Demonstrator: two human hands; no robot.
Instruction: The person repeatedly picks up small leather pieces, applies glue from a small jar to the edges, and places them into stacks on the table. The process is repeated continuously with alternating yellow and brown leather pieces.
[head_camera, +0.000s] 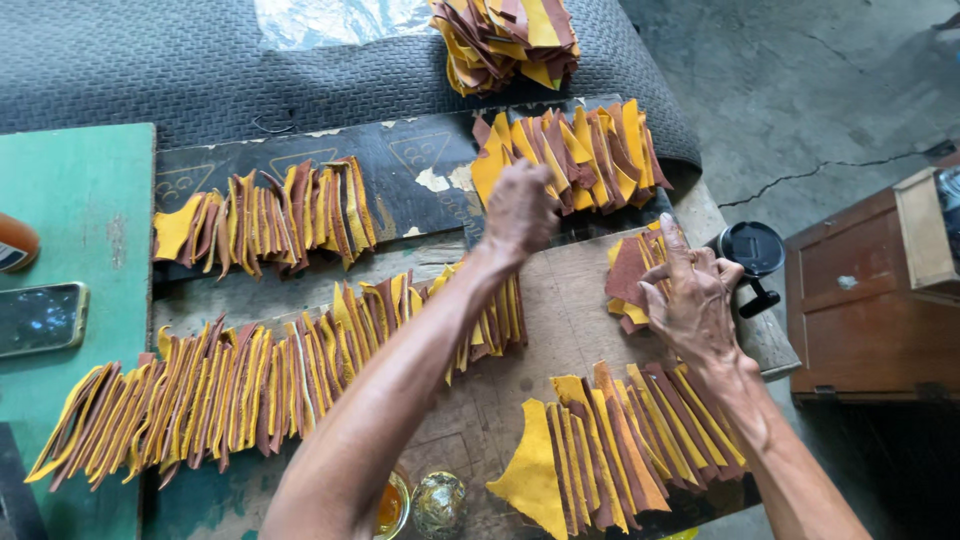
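Observation:
My left hand (520, 208) reaches forward and closes on a yellow piece at the near edge of a fanned row of yellow and brown leather pieces (590, 150) at the back. My right hand (692, 300) holds a small stack of the same pieces (628, 280) on the worn wooden board (560, 330), fingers spread over its right side. A long overlapping row of pieces (220, 385) runs across the left. Another fanned row (630, 440) lies just below my right hand.
A heap of pieces (505, 40) sits on grey matting at the back. A short row (265, 215) lies on a black board. A phone (40, 318) rests on the green surface at left. Two small open pots (440, 503) stand near the front edge. A wooden box (870, 290) is at right.

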